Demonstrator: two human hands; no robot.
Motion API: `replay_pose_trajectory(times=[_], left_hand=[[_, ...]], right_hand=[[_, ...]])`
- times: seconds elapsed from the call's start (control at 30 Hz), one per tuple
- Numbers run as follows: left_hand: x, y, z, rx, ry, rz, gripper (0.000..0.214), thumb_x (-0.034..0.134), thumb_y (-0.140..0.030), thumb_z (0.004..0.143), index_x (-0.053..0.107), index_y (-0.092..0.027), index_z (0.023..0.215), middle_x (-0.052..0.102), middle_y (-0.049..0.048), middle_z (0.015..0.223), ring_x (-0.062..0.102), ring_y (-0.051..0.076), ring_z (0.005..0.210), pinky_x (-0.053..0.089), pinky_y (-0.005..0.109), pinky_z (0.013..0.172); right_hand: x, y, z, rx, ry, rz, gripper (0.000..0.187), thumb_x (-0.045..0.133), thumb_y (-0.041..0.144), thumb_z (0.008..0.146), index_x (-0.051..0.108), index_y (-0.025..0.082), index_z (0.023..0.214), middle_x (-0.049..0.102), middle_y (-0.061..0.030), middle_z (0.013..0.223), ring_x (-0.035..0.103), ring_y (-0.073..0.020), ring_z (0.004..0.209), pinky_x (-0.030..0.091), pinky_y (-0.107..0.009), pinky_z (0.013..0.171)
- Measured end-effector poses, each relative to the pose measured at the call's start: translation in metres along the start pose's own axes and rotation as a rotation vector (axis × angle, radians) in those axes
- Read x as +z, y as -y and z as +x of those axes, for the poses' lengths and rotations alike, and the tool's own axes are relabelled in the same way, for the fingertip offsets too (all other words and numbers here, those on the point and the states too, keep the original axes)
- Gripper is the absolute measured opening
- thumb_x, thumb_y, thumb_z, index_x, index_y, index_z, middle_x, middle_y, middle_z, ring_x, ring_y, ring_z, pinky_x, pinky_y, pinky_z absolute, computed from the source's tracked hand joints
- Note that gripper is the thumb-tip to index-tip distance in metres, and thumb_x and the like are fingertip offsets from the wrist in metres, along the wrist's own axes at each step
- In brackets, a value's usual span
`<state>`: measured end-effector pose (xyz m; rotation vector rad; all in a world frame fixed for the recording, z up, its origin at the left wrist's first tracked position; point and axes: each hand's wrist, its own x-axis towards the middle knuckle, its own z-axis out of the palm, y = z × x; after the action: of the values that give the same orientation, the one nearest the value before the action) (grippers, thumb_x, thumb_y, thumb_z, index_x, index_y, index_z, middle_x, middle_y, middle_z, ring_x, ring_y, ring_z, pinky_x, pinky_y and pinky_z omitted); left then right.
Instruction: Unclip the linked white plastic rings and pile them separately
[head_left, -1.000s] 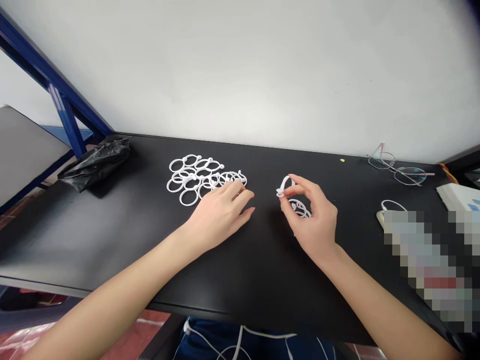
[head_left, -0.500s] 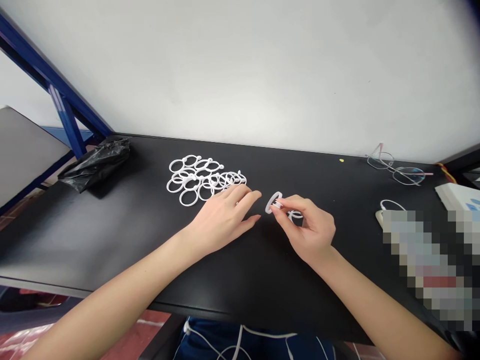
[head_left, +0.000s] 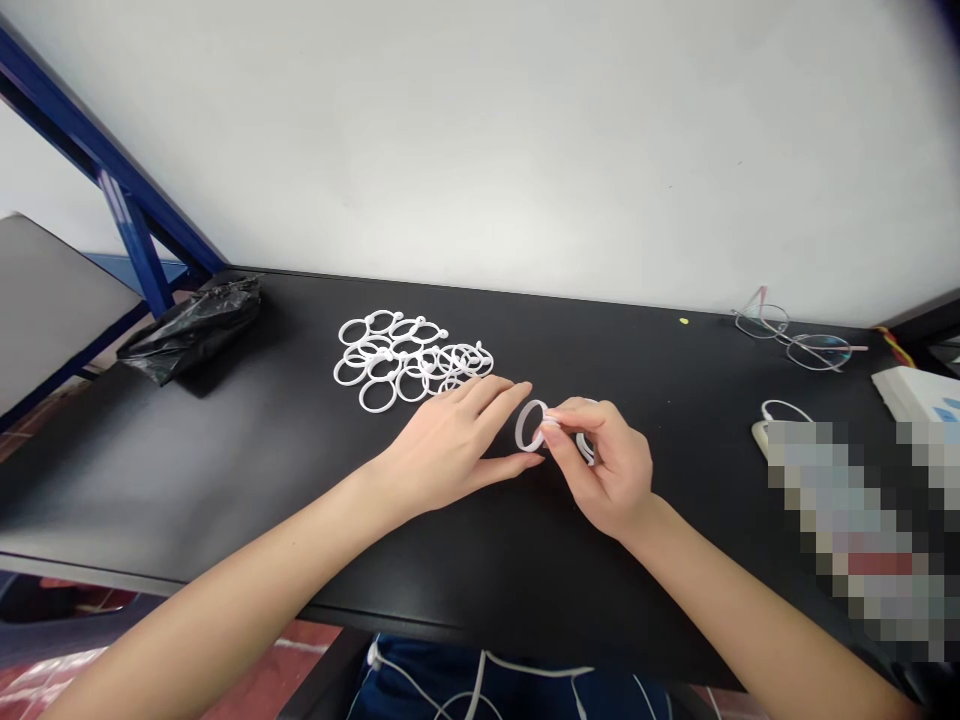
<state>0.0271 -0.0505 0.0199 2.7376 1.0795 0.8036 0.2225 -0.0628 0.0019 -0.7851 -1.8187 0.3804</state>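
My right hand pinches a white plastic curtain ring between thumb and fingertips, with the hoop pointing left. More white ring shows behind those fingers; whether it is held or lies on the desk I cannot tell. My left hand is open, its thumb and fingers spread on either side of the held hoop without closing on it. Beyond the left hand lies a loose pile of white curtain rings, each with a small eyelet; the left hand covers its near right edge.
The black desk meets a pale wall. A crumpled black plastic bag lies at the left. Eyeglasses rest at the back right, near a white box and a blurred-out area. White cords hang below the front edge.
My right hand has shifted slightly left and down, bringing the ring nearer my left hand; the hoop now faces the camera more. The left fingers reach a little further right.
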Motion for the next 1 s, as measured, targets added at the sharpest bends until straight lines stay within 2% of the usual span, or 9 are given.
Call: replay_pose_trajectory(times=[0.1,0.23,0.33,0.5,0.73,1.0], left_hand=[[-0.002,-0.003,0.000,-0.032,0.046,-0.086,0.059,0.050,-0.052,0.096,0.043,-0.009,0.136,0.061,0.0166,0.125,0.063,0.028,0.110,0.056,0.040,0.086],[-0.005,-0.007,0.002,-0.083,0.086,-0.312,0.044,0.055,-0.047,0.095,0.054,-0.013,0.122,0.066,0.0118,0.114,0.063,0.023,0.099,0.053,0.037,0.085],[-0.008,-0.010,0.003,-0.153,0.057,-0.522,0.034,0.064,-0.042,0.090,0.058,-0.016,0.112,0.067,0.0066,0.102,0.061,0.019,0.092,0.050,0.033,0.085],[-0.013,-0.012,0.004,-0.249,-0.030,-0.804,0.030,0.067,-0.034,0.088,0.060,-0.018,0.112,0.067,0.0048,0.099,0.062,0.017,0.092,0.049,0.031,0.086],[-0.014,-0.011,0.005,-0.155,-0.158,-0.741,0.032,0.067,-0.034,0.087,0.060,-0.018,0.114,0.065,0.0044,0.089,0.060,0.018,0.084,0.049,0.036,0.083],[-0.017,-0.010,0.004,-0.136,-0.153,-0.675,0.031,0.065,-0.039,0.088,0.064,-0.017,0.109,0.062,0.0031,0.083,0.057,0.017,0.078,0.047,0.033,0.076]], right_hand=[[0.000,-0.001,-0.002,0.011,0.037,0.070,0.021,0.058,0.008,0.090,0.056,0.022,0.105,0.065,-0.0009,0.082,0.067,-0.0143,0.068,0.056,-0.028,0.061],[-0.002,-0.001,-0.003,0.033,0.042,0.162,0.023,0.056,0.006,0.091,0.056,0.022,0.107,0.065,-0.0018,0.085,0.067,-0.0150,0.071,0.057,-0.030,0.063],[-0.004,0.000,-0.003,0.054,0.023,0.195,0.022,0.053,0.007,0.092,0.056,0.022,0.108,0.067,-0.0036,0.089,0.068,-0.0168,0.077,0.058,-0.031,0.065],[-0.008,0.002,-0.001,0.032,0.032,0.128,0.016,0.051,0.011,0.093,0.056,0.021,0.105,0.067,-0.0040,0.084,0.065,-0.0161,0.071,0.056,-0.030,0.061],[-0.007,0.004,0.001,-0.042,0.075,0.065,0.007,0.044,0.021,0.098,0.050,0.021,0.099,0.061,0.0002,0.070,0.058,-0.0134,0.055,0.049,-0.026,0.052],[-0.009,0.003,-0.004,-0.069,0.092,-0.086,0.013,0.041,0.023,0.100,0.051,0.021,0.092,0.053,0.0047,0.059,0.050,-0.0108,0.045,0.042,-0.025,0.047]])
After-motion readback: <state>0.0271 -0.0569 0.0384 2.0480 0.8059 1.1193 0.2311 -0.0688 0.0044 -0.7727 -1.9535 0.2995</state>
